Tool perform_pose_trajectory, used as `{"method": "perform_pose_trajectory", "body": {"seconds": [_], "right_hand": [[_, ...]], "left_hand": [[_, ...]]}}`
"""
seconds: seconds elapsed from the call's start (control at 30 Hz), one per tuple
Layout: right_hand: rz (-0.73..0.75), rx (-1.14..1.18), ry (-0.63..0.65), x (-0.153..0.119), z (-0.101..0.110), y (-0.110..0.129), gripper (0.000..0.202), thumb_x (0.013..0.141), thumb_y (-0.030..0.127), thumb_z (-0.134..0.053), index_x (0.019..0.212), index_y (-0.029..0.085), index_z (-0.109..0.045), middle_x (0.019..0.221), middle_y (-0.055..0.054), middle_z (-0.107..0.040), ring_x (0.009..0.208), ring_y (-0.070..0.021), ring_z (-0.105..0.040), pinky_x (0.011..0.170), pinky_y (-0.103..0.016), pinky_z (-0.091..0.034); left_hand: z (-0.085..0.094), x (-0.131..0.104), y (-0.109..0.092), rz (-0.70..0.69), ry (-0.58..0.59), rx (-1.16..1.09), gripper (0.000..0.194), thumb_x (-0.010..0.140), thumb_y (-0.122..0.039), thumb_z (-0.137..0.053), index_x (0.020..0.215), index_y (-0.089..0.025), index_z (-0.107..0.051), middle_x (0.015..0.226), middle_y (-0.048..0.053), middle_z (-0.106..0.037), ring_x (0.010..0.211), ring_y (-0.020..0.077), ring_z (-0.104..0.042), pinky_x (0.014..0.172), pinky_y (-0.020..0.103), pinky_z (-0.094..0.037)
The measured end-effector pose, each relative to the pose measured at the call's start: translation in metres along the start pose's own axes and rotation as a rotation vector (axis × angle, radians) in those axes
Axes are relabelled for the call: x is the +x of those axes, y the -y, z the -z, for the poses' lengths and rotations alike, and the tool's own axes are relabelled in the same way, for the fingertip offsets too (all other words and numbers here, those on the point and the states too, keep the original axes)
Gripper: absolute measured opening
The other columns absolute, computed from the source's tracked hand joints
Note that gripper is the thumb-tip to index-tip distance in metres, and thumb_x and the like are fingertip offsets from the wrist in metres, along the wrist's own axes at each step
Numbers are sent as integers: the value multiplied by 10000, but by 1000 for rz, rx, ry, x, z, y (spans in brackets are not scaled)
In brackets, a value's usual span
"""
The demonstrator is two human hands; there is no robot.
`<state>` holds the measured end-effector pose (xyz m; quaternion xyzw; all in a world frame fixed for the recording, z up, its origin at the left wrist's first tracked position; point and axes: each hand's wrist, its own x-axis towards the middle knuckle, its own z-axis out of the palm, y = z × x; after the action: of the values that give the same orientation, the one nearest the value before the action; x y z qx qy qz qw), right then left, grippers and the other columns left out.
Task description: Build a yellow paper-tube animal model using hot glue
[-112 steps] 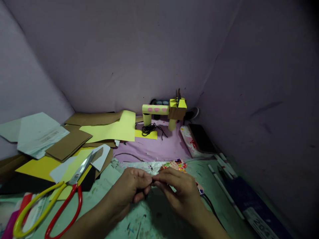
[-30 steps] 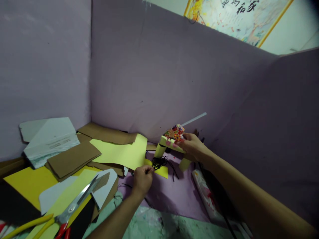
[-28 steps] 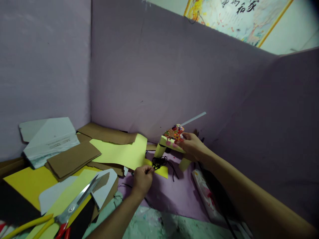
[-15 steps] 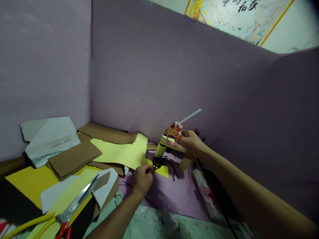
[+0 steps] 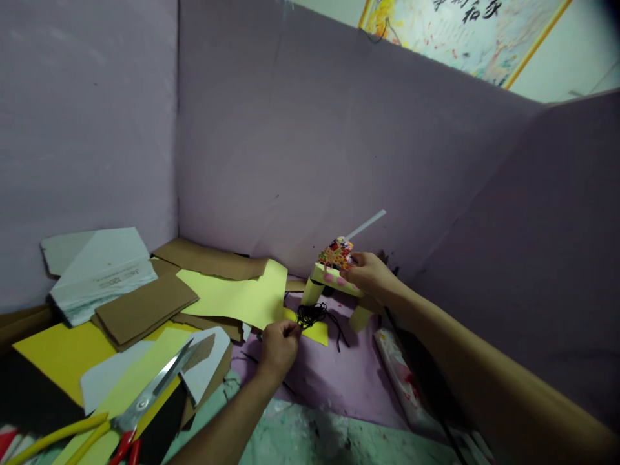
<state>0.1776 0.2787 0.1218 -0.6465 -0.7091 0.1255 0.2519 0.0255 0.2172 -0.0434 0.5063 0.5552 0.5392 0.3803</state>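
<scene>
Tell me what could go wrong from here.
The right hand holds the patterned glue gun close to the spotted paper model; if it is hot, a slip might mar the paper. Its tip is hard to make out.

The black string lies in a loose tangle by the left hand, so a tug could knot it.

The scissors lie bare-bladed on the paper pile, left of the left arm, and a careless sweep might bump them.

My right fingers (image 5: 362,261), at four o'clock, hold a flowery glue gun (image 5: 336,252). Red and yellow scissors (image 5: 142,405) lie at eight o'clock.
</scene>
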Motion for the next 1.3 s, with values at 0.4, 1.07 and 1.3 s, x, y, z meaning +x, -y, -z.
{"method": "perform_pose_trajectory", "body": {"seconds": [0.4, 1.07, 1.3], "right_hand": [[-56, 118, -16, 1, 6, 8, 83, 611, 201, -638, 677, 161, -609, 471, 48, -461, 431, -88, -413, 410, -212, -248], [-167, 537, -129, -39, 51, 31, 114, 625, 95, -584, 708, 166, -551, 463, 59, -456, 395, -73, -400, 368, -186, -282], [-519, 952, 94, -138, 18, -10, 267, 537, 309, -727, 719, 166, -595, 597, 6, -548, 484, -88, -457, 419, -192, -347]], "left_hand": [[-1, 1, 0, 8, 10, -1, 211, 656, -318, -497, 508, -188, -574, 501, -9, -549, 549, 169, -519, 534, 258, -334], [2, 0, -7, 29, -9, -84, 205, 582, -318, -522, 417, -197, -502, 426, -44, -415, 479, 128, -399, 490, 244, -284], [10, 11, -16, 98, -64, -201, 186, 561, -334, -554, 452, -187, -525, 363, -72, -379, 380, 87, -317, 407, 217, -237]]}}
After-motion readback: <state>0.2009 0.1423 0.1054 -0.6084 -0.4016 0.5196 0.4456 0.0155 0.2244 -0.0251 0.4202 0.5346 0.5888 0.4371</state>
